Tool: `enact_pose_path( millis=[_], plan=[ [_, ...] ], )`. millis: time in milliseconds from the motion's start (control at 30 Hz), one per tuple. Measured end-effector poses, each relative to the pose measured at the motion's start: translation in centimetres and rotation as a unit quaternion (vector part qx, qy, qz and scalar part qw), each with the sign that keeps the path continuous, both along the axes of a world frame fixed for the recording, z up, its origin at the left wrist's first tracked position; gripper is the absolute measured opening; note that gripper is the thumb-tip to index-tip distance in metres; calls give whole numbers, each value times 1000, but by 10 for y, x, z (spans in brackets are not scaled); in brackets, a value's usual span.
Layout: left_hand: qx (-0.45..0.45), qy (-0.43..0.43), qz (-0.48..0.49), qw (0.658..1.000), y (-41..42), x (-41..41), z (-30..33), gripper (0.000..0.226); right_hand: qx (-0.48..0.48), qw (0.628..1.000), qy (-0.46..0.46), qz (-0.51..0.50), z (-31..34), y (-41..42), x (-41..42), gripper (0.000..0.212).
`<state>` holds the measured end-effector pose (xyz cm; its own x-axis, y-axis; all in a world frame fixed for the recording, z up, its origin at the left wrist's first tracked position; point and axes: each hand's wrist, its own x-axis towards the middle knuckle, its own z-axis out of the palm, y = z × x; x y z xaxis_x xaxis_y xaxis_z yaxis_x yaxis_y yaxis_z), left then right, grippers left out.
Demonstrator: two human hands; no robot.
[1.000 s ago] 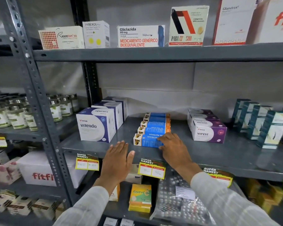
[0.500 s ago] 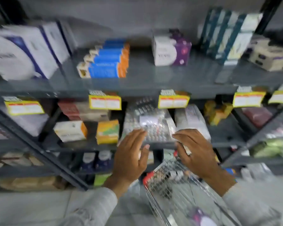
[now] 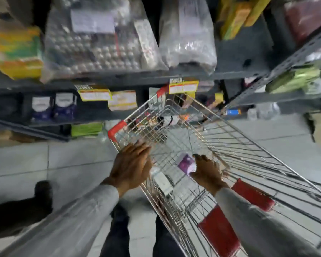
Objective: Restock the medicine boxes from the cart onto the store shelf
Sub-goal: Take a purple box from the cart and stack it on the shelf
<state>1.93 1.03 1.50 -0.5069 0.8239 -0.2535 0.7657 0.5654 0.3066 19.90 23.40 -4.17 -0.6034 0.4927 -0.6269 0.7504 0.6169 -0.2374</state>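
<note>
I am looking down into a wire shopping cart with red corner guards. A purple-and-white medicine box lies on its bottom, with a white box beside it and a few blurred items at the far end. My right hand is inside the cart with its fingers spread at the purple box's right edge, gripping nothing that I can see. My left hand hovers open over the cart's left rim. The grey store shelf stands just beyond the cart.
Clear bags of blister packs and a yellow-green box fill the shelf level above the cart. Yellow price labels hang on its edge. Lower levels hold dark packets. Grey tiled floor lies to the left, with a dark shoe.
My view has swung down from the shelf with the blue boxes to the cart. Both hands have left the shelf and dropped to the cart, the right one going inside.
</note>
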Motion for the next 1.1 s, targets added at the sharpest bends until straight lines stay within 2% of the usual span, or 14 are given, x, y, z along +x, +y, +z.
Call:
enact_pose_path(
  millis=[167,300,467,567,700,800,900,967,1100],
  plan=[
    [-5,0,-28,1000,-2,-6,-6,48,1,1000,-19,-25,-65,-9,36,95],
    [5,-1,-14,1000,-2,-4,-10,53,29,999,24,-39,-94,-14,48,105],
    [26,6,-4,1000,-3,-6,-15,56,34,997,51,-45,-101,-12,39,83],
    [16,13,-2,1000,-4,-3,-17,55,35,997,59,-31,-82,-13,34,80],
    [2,-20,20,1000,-2,4,-3,56,40,993,108,-32,-20,-19,27,82],
    [34,-50,43,997,2,4,32,54,76,987,142,2,50,-25,18,80],
    [116,-33,61,991,4,-6,90,51,150,965,203,69,129,-32,8,81],
    [193,-15,76,978,3,-17,137,48,166,946,273,55,184,-39,-1,84],
    [369,87,79,922,-7,-53,234,45,188,877,441,39,287,-49,-26,86]
  ],
)
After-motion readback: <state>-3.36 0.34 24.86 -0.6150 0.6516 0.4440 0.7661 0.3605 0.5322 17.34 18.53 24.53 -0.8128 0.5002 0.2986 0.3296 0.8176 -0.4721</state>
